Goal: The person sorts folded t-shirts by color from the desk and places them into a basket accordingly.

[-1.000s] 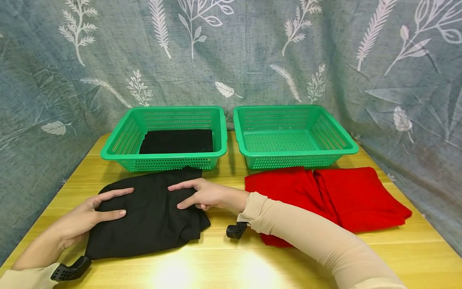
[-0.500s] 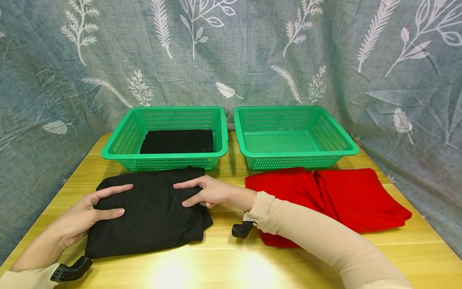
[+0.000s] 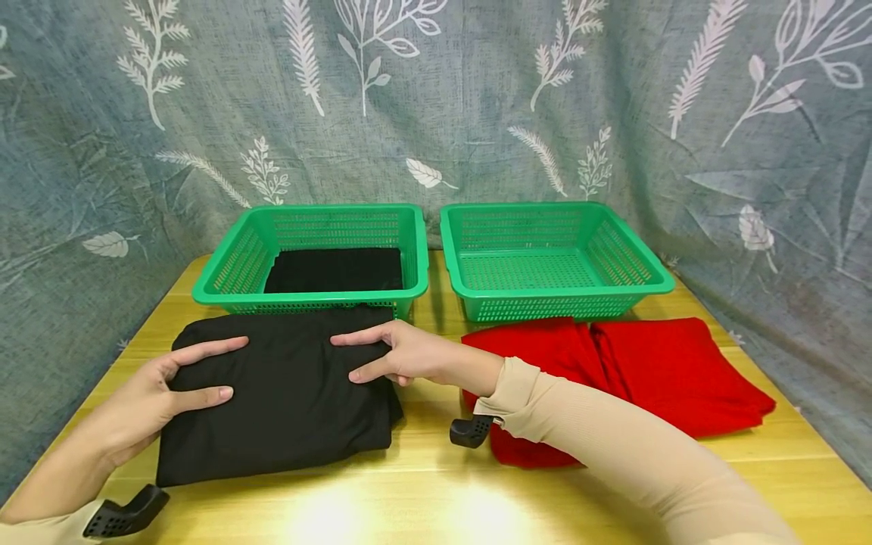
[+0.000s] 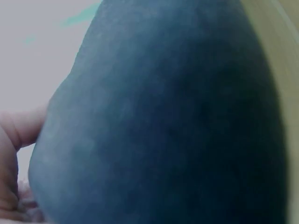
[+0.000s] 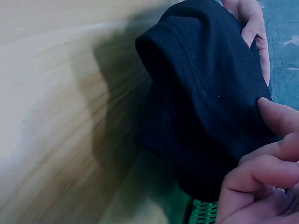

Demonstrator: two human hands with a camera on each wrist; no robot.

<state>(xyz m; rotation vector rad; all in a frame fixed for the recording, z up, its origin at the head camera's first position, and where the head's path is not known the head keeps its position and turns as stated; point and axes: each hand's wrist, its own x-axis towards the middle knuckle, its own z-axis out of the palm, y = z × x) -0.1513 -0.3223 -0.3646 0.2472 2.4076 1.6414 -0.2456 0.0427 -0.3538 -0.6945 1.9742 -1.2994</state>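
A folded black garment (image 3: 279, 393) is held between my two hands in the head view, its far edge overlapping the front wall of the left basket. My left hand (image 3: 146, 401) grips its left side, thumb and index finger on top, other fingers hidden under it. My right hand (image 3: 415, 352) grips the right side the same way, with its other fingers curled below. Close up in the right wrist view, the garment (image 5: 201, 88) hangs over a shadow on the table, with a loose fold at its end. Dark cloth (image 4: 163, 116) fills most of the left wrist view.
Two green plastic baskets stand at the back. The left basket (image 3: 204, 291) has folded black cloth (image 3: 334, 270) in it; the right basket (image 3: 565, 291) shows its bare bottom. Folded red clothing (image 3: 681, 371) lies on the wooden table (image 3: 381, 499), partly behind my right forearm.
The black garment has risen a little and now overlaps the left basket's front more. My right hand has shifted right and slightly up; the left hand has moved slightly up and left.
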